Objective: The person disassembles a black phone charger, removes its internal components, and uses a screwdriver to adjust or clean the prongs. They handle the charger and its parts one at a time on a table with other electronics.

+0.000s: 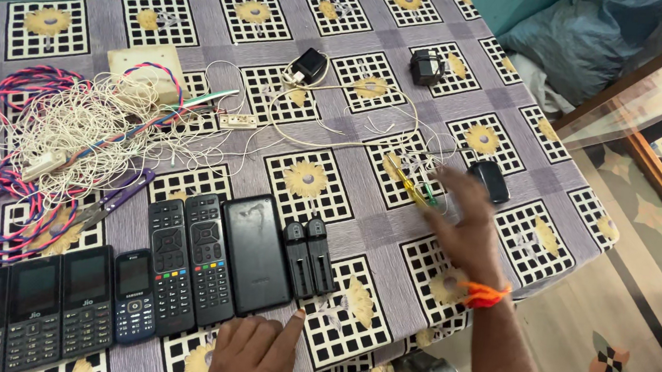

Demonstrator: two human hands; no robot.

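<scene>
My left hand rests on the patterned tablecloth at the near edge, fingers apart, its thumb tip just below a black power bank. My right hand, with an orange thread on the wrist, reaches out blurred over the cloth with fingers spread. Its fingertips are next to a yellow-handled screwdriver and thin white wires; whether it touches them I cannot tell. A black oval device lies just beyond the hand.
Along the near edge lie several keypad phones, two black remotes and two small black chargers. A tangle of white, pink and blue wires, scissors, a cream box and two black adapters lie farther back.
</scene>
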